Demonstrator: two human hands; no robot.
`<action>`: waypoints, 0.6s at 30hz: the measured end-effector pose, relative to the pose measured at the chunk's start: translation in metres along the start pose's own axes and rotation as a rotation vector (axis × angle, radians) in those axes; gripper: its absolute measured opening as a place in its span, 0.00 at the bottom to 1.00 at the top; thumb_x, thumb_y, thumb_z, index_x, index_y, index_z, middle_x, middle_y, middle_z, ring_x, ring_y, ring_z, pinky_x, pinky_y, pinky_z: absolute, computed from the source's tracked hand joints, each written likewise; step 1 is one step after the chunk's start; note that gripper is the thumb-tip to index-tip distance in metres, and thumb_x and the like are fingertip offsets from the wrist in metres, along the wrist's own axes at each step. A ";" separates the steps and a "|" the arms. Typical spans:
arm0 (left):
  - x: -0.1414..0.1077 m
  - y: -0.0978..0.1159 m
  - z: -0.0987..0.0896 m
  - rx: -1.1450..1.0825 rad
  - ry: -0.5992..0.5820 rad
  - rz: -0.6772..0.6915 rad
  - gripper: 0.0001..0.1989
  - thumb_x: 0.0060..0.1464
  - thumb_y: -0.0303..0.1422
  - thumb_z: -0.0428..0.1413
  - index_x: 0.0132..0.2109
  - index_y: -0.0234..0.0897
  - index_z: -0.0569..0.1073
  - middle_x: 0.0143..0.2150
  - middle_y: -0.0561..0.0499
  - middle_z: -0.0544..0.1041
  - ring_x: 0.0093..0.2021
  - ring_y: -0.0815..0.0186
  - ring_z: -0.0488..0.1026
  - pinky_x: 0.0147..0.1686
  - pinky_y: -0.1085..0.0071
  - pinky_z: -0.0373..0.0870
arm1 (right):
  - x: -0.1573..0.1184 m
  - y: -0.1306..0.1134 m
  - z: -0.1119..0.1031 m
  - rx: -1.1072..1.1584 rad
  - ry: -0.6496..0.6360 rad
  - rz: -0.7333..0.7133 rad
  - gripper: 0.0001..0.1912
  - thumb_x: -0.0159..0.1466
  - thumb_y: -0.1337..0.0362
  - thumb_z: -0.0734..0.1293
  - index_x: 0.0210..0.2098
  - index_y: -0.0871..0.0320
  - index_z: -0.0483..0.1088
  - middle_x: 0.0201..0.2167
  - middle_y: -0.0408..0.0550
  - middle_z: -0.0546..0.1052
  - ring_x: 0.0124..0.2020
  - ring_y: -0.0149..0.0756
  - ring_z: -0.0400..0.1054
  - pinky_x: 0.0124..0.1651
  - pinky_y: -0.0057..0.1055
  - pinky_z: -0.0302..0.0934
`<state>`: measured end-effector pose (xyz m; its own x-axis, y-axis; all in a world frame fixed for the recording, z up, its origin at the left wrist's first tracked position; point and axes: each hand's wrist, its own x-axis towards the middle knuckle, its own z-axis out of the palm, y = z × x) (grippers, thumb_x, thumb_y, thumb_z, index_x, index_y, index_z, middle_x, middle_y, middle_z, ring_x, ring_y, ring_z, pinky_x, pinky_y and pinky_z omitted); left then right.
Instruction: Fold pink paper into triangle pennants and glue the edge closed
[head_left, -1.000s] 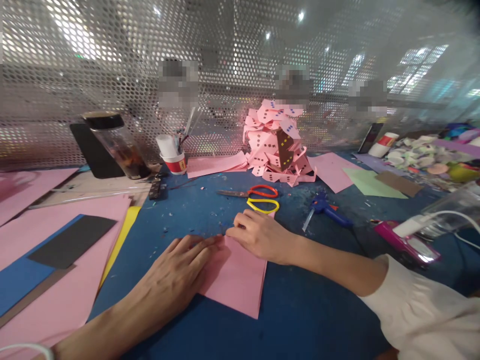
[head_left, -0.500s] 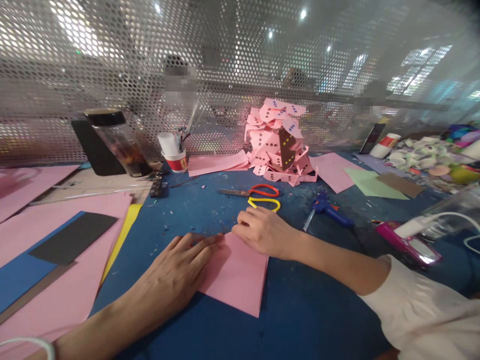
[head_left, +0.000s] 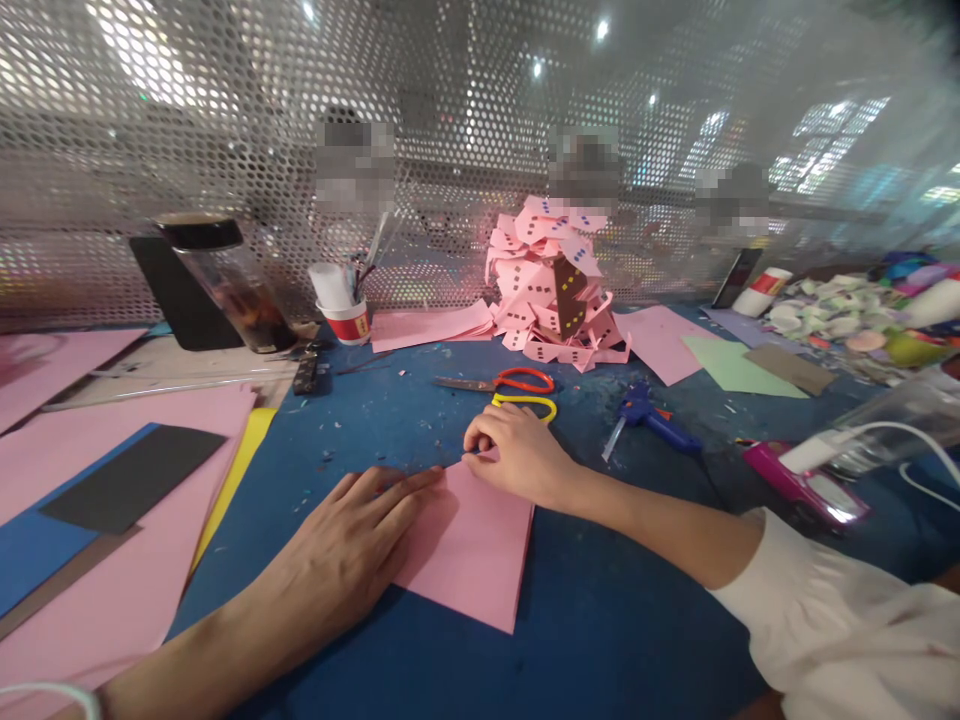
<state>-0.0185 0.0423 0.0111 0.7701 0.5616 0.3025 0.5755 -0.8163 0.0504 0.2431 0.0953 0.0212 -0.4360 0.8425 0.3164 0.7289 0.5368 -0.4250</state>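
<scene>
A folded pink paper (head_left: 472, 550) lies on the blue table between my hands. My left hand (head_left: 360, 540) rests flat over its left edge, fingers stretched toward the top corner. At the top edge my right hand (head_left: 517, 455) has its fingers curled, with thumb and forefinger pressed at the paper's upper corner. Just beyond the right hand lie scissors (head_left: 525, 380) with one red and one yellow handle loop. A blue glue gun (head_left: 652, 418) is to the right of that hand.
A spiky pink paper construction (head_left: 551, 290) stands at the back by a perforated metal screen. Left are a dark-lidded bottle (head_left: 236, 290), a paper cup (head_left: 346, 320) and stacked pink sheets (head_left: 150, 590). A magenta device (head_left: 810, 485) with a white cable lies right.
The thumb and forefinger of my right hand have shifted slightly at the paper's upper corner. My left hand keeps its place on the paper. The whole view has moved a little.
</scene>
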 end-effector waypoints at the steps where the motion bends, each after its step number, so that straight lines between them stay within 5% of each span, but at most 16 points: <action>1: 0.000 0.000 0.000 0.003 0.004 0.003 0.23 0.67 0.24 0.49 0.65 0.43 0.67 0.68 0.51 0.72 0.57 0.58 0.69 0.54 0.60 0.69 | 0.001 -0.001 0.000 0.005 0.002 0.016 0.04 0.60 0.70 0.73 0.32 0.56 0.74 0.31 0.40 0.75 0.39 0.35 0.67 0.44 0.34 0.53; 18: -0.001 -0.001 0.001 -0.006 -0.002 -0.015 0.21 0.69 0.27 0.49 0.66 0.43 0.68 0.69 0.52 0.72 0.58 0.58 0.69 0.56 0.60 0.69 | 0.009 0.011 -0.008 0.083 -0.066 0.012 0.10 0.58 0.77 0.67 0.34 0.56 0.75 0.30 0.42 0.77 0.38 0.35 0.67 0.45 0.32 0.58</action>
<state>-0.0199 0.0429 0.0096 0.7619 0.5744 0.2995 0.5854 -0.8084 0.0611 0.2514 0.1081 0.0266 -0.4630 0.8488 0.2554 0.6891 0.5259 -0.4985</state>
